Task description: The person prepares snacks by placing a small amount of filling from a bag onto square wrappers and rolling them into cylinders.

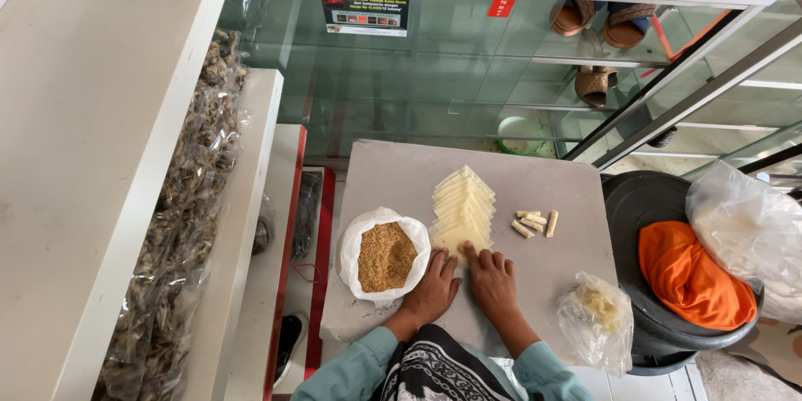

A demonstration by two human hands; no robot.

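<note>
both hands are laid flat, fingers spread, on the grey board (551, 284), palms down and side by side. nothing is gripped by either. the left hand (436, 286) is placed just right of the white bag (354, 244) of brown crumbs (386, 256). the right hand (493, 280) is set with its fingertips touching the near end of the fanned stack of pale wrappers (462, 209). a few finished rolls (535, 223) are seen just right of the stack. a clear bag (595, 322) is lying at the board's near right corner.
</note>
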